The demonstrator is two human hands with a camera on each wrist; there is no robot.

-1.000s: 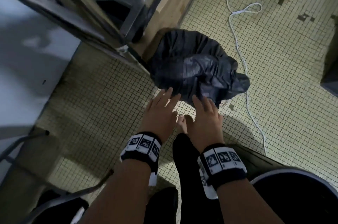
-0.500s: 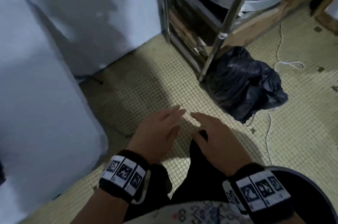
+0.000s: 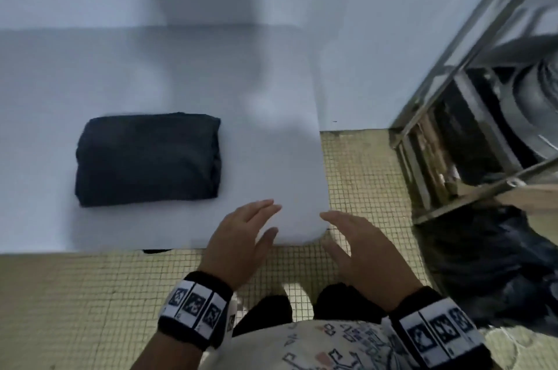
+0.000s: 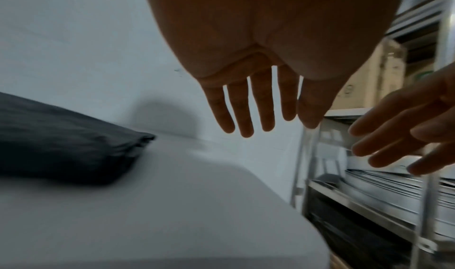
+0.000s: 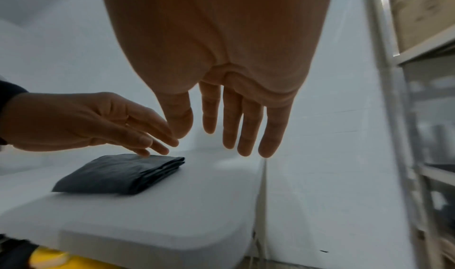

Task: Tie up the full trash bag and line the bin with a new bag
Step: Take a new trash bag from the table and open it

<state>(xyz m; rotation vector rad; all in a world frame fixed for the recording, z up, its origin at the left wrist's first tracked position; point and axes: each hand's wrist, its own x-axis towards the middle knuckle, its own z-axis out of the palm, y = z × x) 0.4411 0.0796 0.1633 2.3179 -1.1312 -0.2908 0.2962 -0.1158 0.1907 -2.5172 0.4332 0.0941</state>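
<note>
A folded black trash bag [image 3: 148, 158] lies flat on a white table [image 3: 271, 134], also seen in the left wrist view [image 4: 61, 146] and the right wrist view [image 5: 120, 173]. My left hand [image 3: 241, 237] hovers over the table's near right corner, fingers straight and spread, holding nothing, to the right of the folded bag. My right hand [image 3: 356, 243] hangs beside the table corner over the floor, fingers straight, empty. The full black trash bag [image 3: 495, 267] sits on the floor at the right, by the rack.
A metal shelving rack [image 3: 483, 98] with large metal basins stands at the right. The floor [image 3: 75, 309] is small yellow tiles. A white wall [image 3: 362, 22] rises behind the table. My dark trousers and patterned shirt show at the bottom edge.
The view has swung left from the full bag on the floor to the white table. Both hands have left the full bag and now hover open by the table's corner.
</note>
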